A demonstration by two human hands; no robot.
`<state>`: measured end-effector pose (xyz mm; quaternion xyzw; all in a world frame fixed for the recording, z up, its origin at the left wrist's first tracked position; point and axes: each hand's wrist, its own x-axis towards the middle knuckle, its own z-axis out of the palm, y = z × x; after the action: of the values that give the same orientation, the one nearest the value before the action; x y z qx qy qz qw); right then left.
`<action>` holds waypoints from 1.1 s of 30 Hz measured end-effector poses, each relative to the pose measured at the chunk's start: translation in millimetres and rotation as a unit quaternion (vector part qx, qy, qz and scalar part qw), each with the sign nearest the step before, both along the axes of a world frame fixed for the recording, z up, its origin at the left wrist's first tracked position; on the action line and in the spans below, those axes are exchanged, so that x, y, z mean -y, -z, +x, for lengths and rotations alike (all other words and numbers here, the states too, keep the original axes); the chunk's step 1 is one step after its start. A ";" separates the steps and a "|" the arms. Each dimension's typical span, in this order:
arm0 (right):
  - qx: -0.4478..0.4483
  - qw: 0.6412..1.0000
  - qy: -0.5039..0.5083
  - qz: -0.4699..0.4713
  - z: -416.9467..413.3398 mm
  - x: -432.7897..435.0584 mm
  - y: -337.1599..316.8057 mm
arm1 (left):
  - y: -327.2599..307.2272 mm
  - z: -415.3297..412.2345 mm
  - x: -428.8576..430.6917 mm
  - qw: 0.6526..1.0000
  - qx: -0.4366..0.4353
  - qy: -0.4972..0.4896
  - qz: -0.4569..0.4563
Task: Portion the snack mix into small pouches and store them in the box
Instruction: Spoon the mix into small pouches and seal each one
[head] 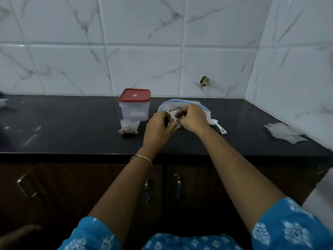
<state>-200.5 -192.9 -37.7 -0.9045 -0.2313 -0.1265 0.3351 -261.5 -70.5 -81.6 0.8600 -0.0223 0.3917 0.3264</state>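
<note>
My left hand point(159, 126) and my right hand point(191, 118) meet over the black counter point(72, 127), both pinching one small clear pouch point(173, 116) between them. Behind my hands lies the large zip bag of snack mix point(182, 103), partly hidden by them. A clear box with a red lid point(134, 103) stands shut to the left. One filled small pouch point(128, 126) lies in front of the box. A white scoop point(219, 126) rests right of my right hand.
A pile of empty clear pouches point(284, 132) lies at the counter's right end by the tiled side wall. Dark cabinet doors with metal handles point(178, 186) are below the counter edge. A tiled wall backs the counter.
</note>
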 end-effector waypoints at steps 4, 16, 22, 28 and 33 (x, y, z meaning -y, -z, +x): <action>-0.010 0.999 -0.049 0.008 -2.4 4.9 -5.8 | 3.0 -4.1 -9.2 0.998 0.008 0.037 0.060; 0.035 0.991 -0.130 0.000 0.7 9.9 1.3 | -5.2 20.6 -28.3 0.988 -0.088 0.002 0.131; 0.085 0.973 0.070 0.204 15.0 42.7 27.1 | 5.7 27.1 -18.1 0.996 -0.065 0.035 -0.045; -0.040 0.954 0.295 0.044 39.0 97.7 58.3 | 11.0 38.4 -16.4 0.984 -0.069 0.047 -0.158; -0.066 0.953 0.292 -0.034 55.4 105.0 64.4 | 21.3 46.6 -22.0 0.972 -0.102 0.021 -0.211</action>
<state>-145.2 -298.0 -102.2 -0.9500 0.0616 -0.1504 0.2667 -214.9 -48.5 -102.9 0.8060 0.0764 0.2912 0.5096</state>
